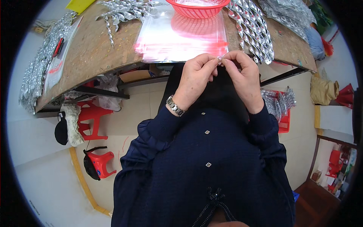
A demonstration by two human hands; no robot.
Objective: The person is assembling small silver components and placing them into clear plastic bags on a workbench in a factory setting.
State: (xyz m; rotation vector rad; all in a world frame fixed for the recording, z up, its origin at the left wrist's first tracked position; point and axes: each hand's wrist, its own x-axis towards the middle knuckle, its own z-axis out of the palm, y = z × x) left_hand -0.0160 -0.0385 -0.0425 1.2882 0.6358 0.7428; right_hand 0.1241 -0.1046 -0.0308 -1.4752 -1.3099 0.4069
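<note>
My left hand [197, 77], with a metal watch [174, 106] on its wrist, meets my right hand [244, 79] just off the table's near edge. Both pinch a small shiny silver piece [219, 60] between thumb and fingertips; most of it is hidden, so its kind does not show. Right behind my hands lies a stack of clear plastic bags [159, 39] with pinkish-red edges. Twisted silver strips [253, 32] hang over the edge to the right of the stack, and more silver twisted strips [126, 11] lie at its far left.
A red plastic basket [198, 11] stands on the bags. Silver tinsel [45, 56] and a red-and-black tool [58, 47] lie at the wooden table's [94, 49] left end. Below are red stools [92, 121] on the left and a red crate [284, 121] with silver pieces on the right.
</note>
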